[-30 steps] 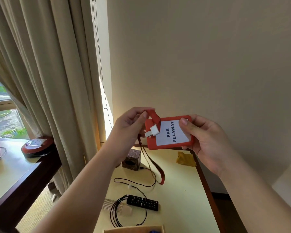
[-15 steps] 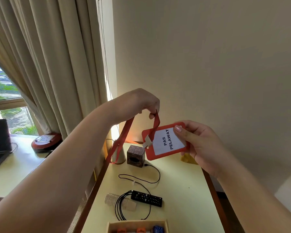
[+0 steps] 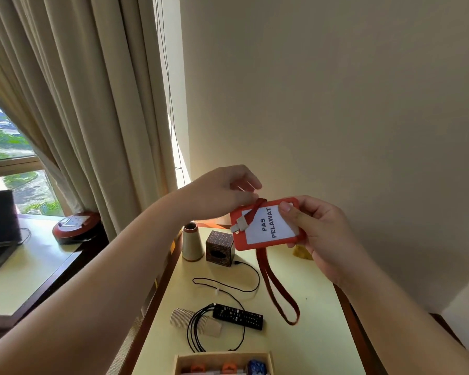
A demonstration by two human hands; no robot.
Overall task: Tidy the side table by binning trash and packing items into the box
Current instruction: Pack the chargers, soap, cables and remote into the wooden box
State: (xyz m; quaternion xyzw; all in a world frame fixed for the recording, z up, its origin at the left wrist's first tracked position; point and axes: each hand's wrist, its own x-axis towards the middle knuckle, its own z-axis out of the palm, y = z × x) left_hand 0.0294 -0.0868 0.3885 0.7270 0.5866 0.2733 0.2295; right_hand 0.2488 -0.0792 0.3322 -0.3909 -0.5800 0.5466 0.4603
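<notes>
Above the desk (image 3: 317, 315), two hands hold one red badge holder (image 3: 266, 226), its white card reading "PAS PELAWAT". The right hand (image 3: 320, 236) grips its right edge between curled fingers and thumb; the left hand (image 3: 222, 190) pinches the red lanyard (image 3: 278, 290) at the top of the badge, and the strap's loop hangs down to the desk. Below lie one black remote (image 3: 238, 316), one paper cup (image 3: 195, 322) on its side, black cables (image 3: 228, 285), one brown cube (image 3: 219, 248) and one cone (image 3: 192, 242). One open box (image 3: 225, 358) at the near edge holds orange and blue items.
</notes>
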